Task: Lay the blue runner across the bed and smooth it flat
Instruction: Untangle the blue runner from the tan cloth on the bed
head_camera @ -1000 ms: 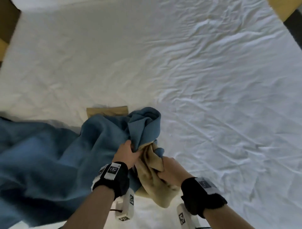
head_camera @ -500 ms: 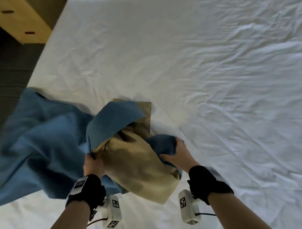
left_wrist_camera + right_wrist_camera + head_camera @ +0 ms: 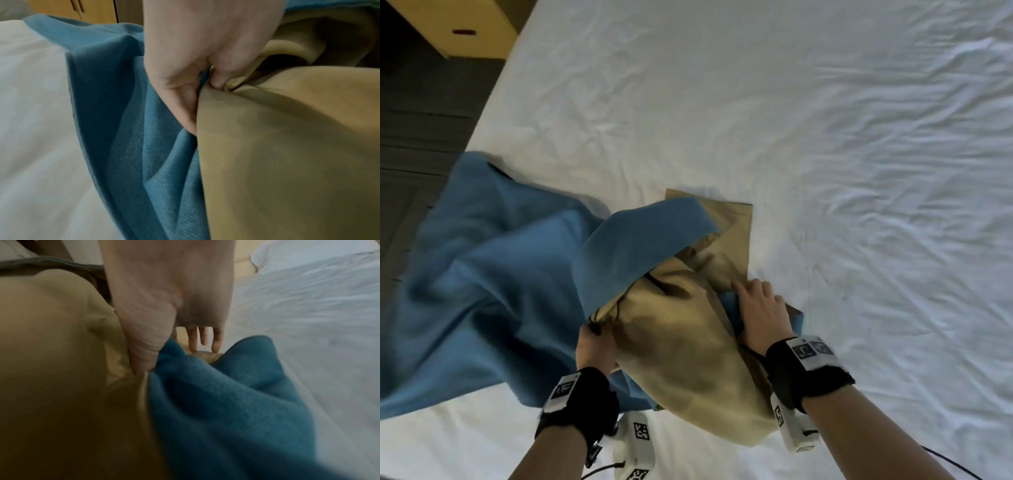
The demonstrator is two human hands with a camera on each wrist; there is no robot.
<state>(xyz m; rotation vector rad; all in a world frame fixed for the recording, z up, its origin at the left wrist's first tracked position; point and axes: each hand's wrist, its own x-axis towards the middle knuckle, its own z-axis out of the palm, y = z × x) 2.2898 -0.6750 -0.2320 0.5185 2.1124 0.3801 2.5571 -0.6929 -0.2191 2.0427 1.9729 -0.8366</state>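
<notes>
White, wrinkled bed sheet (image 3: pixel 825 144) is filling most of the head view, with a wooden cabinet (image 3: pixel 465 27) showing at eleven o'clock. Toward six o'clock, the blue runner (image 3: pixel 493 284) with its tan lining is being held bunched, its blue bulk trailing off toward nine o'clock. It is being pinched between thumb and curled fingers by the left hand (image 3: pixel 595 349), while the right hand (image 3: pixel 762 311) is being kept on it at three o'clock, thumb pressing cloth, fingers nearly straight.

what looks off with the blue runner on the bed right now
The blue runner is bunched and twisted, tan underside turned up between the left hand and right hand, its left end hanging off the white bed.
</notes>
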